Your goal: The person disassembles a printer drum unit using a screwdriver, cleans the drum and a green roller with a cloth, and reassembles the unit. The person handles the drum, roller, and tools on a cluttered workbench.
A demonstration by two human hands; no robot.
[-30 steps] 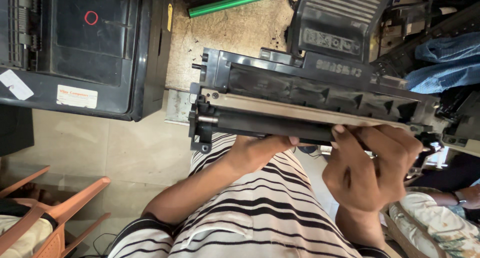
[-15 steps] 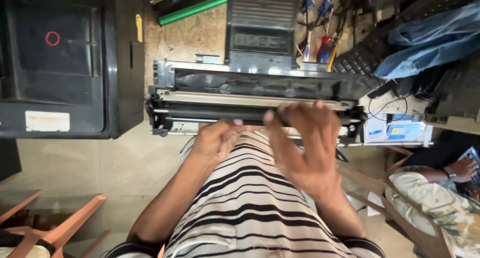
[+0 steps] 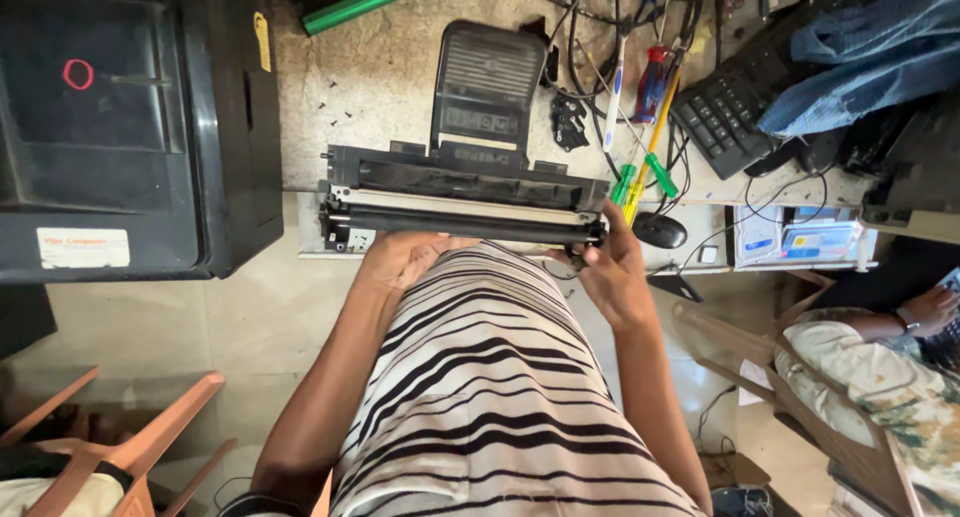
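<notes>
A long black toner cartridge with a pale strip and a dark roller lies across the edge of the workbench, level and sideways in front of my striped shirt. My left hand holds it from underneath near its left half. My right hand grips the cartridge's right end, fingers curled around the roller's tip. A black ribbed cover stands just behind the cartridge.
A big black printer fills the left. A green roller lies at the top. Screwdrivers, cables, a mouse and a keyboard crowd the right. An orange chair is lower left; another person's arm is at right.
My right hand has slid from the middle of the cartridge out to its right end. The view has pulled back and shifted, showing more of the bench.
</notes>
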